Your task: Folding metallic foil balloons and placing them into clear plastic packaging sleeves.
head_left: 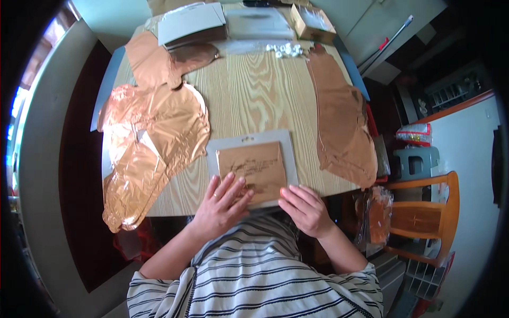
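A grey hang-hole card (288, 159) lies at the table's near edge, with a flat, folded rose-gold foil balloon (249, 159) on it. Dark print marks the foil. My left hand (222, 205) rests on the lower left of the folded foil, fingers stretched and slightly apart. At the lower right corner of the foil and card, my right hand (307, 211) has its fingers curled and pressed together. Its thumb is hidden, so what it pinches, if anything, cannot be made out.
Crinkled rose-gold foil balloons (159, 143) spread along the left, and flat ones (342, 116) lie at the right. Farther back are stacked grey cards (191, 26), clear plastic sleeves (260, 24), small white pieces (286, 50) and an open box (313, 24). A wooden chair (424, 212) stands at right.
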Demonstrator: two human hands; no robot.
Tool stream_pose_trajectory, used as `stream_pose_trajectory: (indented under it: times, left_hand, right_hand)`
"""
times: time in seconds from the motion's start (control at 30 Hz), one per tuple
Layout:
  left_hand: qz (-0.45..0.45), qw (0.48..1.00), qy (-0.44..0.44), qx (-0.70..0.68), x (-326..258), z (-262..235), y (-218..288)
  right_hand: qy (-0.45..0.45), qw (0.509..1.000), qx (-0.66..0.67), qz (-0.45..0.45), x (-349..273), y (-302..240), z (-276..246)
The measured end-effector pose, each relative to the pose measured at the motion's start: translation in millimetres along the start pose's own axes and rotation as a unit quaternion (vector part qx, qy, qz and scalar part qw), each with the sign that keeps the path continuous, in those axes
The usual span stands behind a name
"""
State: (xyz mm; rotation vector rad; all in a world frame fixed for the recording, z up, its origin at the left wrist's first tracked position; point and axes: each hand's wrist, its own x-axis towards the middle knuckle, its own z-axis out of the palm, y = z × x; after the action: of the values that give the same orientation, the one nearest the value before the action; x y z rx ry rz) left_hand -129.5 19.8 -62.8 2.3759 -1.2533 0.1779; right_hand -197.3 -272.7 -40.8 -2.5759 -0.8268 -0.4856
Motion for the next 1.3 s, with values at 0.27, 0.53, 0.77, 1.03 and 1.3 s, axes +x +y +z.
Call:
stream_pose_trajectory:
  times: [0.27,0.53,0.77,1.03,1.3]
  left_hand:
    - [-0.036,0.999,-0.017,-0.035,8,-9,2]
    - [-0.08,0.995,-0.003,-0.066,16,-13,-2]
    - [-0.082,0.994,0.001,-0.073,14,-11,-3]
    - [-0.08,0.995,0.001,-0.067,15,-13,-3]
    - [-0.083,0.994,0.0,-0.073,14,-15,-4]
  right_hand:
    - [0.034,0.961,0.244,0.129,119,92,-30]
    - [0.016,0.988,0.042,0.149,309,257,76]
    - [-0.096,0.981,0.007,0.171,321,279,89]
    - [-0.073,0.987,-0.013,0.145,332,285,85]
    - [-0.165,0.981,-0.025,0.099,308,269,73]
